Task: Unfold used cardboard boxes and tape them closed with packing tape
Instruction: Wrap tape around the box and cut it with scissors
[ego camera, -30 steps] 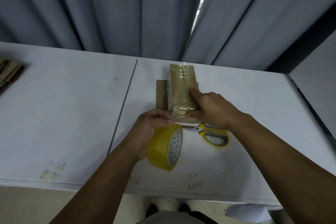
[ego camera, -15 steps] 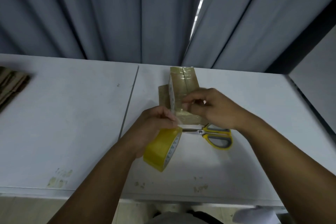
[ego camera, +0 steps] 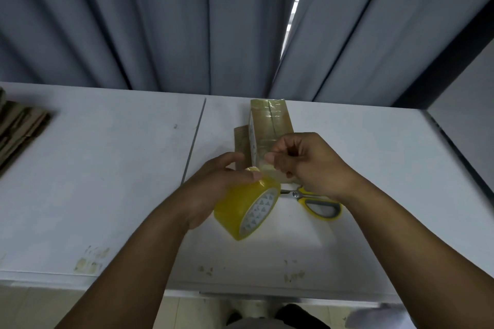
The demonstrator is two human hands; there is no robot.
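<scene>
Cardboard box [ego camera: 270, 125] upright on the white table [ego camera: 107, 168], directly beyond the right hand [ego camera: 307, 165], near end hidden behind those knuckles. Top face glossy with brown tape strips, seam running away from the hand. Loose brown flap [ego camera: 240, 139] flat on the table at the box's left side, just beyond the left hand's fingertips.

Left hand [ego camera: 216, 187] wrapped over the yellow tape roll [ego camera: 248, 208], fingers curled across the outer band, thumb tip pressed on the roll's top edge. Roll tilted, patterned white core facing toward the right hand; lifted or resting on the table, cannot tell.

Right hand clenched into a pinch, thumb and forefinger nipping the tape end [ego camera: 264, 167], a short clear strip stretched from the roll's top to that pinch, close against the box's near left corner. Remaining fingers folded toward the palm.

Yellow-handled scissors [ego camera: 320, 205] flat on the table beneath the right wrist, blades pointing toward the left hand, tips close to the roll.

Far out to the left of the left hand, stack of flattened cardboard [ego camera: 18, 128] at the table's edge. Grey curtain [ego camera: 160, 21] hanging beyond both hands, behind the table.
</scene>
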